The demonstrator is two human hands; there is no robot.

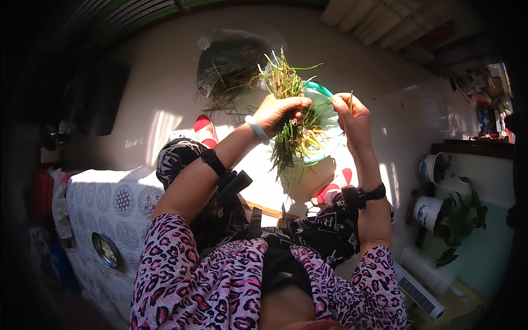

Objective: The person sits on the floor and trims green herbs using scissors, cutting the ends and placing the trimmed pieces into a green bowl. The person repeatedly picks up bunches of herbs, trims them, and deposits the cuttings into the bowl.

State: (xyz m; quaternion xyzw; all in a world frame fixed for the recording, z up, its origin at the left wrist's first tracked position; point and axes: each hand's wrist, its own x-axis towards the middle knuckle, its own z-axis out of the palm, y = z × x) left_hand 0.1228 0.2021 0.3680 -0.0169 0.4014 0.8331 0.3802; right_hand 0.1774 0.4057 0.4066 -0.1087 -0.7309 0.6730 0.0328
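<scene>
My left hand (pixel 277 110) grips a thick bunch of grass-like green stalks (pixel 284 80) around its middle. Cut-looking pale ends stick up above the fist, and darker leafy tips hang below it. To the right, my right hand (pixel 351 117) pinches a thin green stalk (pixel 351 99) between thumb and fingers. Both hands are over a round container with a turquoise rim (pixel 319 88). Yellow strands (pixel 313 141) and bits of green lie inside it. Beyond my left hand, a clear plastic bag (pixel 212 43) lies open on the floor with more stalks (pixel 231 72) spilling out.
My feet in red-and-beige footwear (pixel 205 130) flank the container. At left, a quilted white cover (pixel 90 206) bears a metal bowl (pixel 105 250) of pale pieces. Potted plants (pixel 429 212) and a white slatted appliance (pixel 418 291) stand at right.
</scene>
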